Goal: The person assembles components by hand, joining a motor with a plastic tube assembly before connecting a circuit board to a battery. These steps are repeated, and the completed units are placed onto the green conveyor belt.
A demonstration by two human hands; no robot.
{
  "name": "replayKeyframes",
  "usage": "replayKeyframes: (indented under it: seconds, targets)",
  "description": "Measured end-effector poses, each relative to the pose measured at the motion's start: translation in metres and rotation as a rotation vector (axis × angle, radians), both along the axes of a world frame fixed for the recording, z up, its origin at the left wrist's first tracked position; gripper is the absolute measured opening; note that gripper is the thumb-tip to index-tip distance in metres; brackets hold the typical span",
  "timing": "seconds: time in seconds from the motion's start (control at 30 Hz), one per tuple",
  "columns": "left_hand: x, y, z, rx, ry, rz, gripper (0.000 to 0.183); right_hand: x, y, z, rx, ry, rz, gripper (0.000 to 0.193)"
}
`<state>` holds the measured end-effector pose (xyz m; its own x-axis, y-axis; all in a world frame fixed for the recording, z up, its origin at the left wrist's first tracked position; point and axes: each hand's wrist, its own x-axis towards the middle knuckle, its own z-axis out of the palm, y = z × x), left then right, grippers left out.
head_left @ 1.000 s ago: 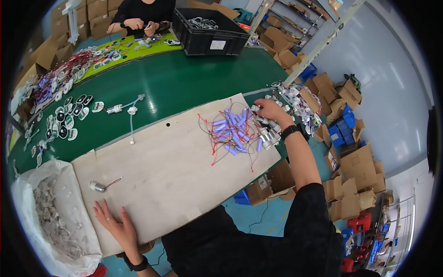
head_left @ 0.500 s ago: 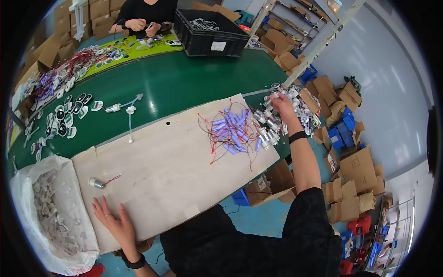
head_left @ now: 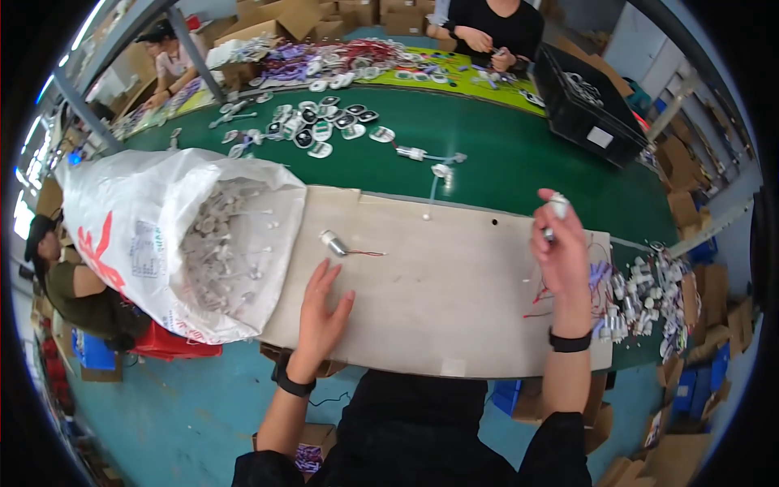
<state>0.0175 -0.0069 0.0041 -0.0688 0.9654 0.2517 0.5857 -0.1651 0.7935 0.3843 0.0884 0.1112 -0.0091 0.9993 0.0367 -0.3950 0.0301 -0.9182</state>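
Note:
My right hand (head_left: 564, 252) is raised over the right part of a beige board (head_left: 438, 300), closed around a small motor (head_left: 558, 206) whose white end and a bit of silver body show between the fingers. My left hand (head_left: 323, 312) rests at the board's left part, holding nothing, fingers apart. Just beyond its fingertips lies another small motor (head_left: 334, 243), silver with a white end and thin red wires. Right of my right wrist is a pile of similar motors (head_left: 629, 304). Purple cylinders (head_left: 599, 280) with red and black wires are partly hidden behind that hand.
A white sack (head_left: 280, 268) of small white plastic parts stands open at left. On the green table (head_left: 487, 130) lie oval black-and-white pieces (head_left: 304, 138) and a motor with a tube (head_left: 412, 152). A black crate (head_left: 588, 114) stands far right. Other people work beyond and at left.
My right hand has come away from the motor pile with a motor in it, now above the board. The view has swung left, showing more of the sack. My left hand stays near the lone motor.

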Motion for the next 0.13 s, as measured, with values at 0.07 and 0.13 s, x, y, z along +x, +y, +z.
replayKeyframes:
  seconds: [0.07, 0.13]
  targets:
    - [-0.008, 0.022, 0.029, 0.029, 0.043, -0.046, 0.049, -0.024, 0.014, -0.025, -0.068, 0.105, 0.064, 0.038]
    - [-0.019, 0.055, 0.053, 0.063, 0.194, -0.122, 0.047, -0.036, 0.024, -0.047, -0.174, 0.318, 0.211, 0.040]
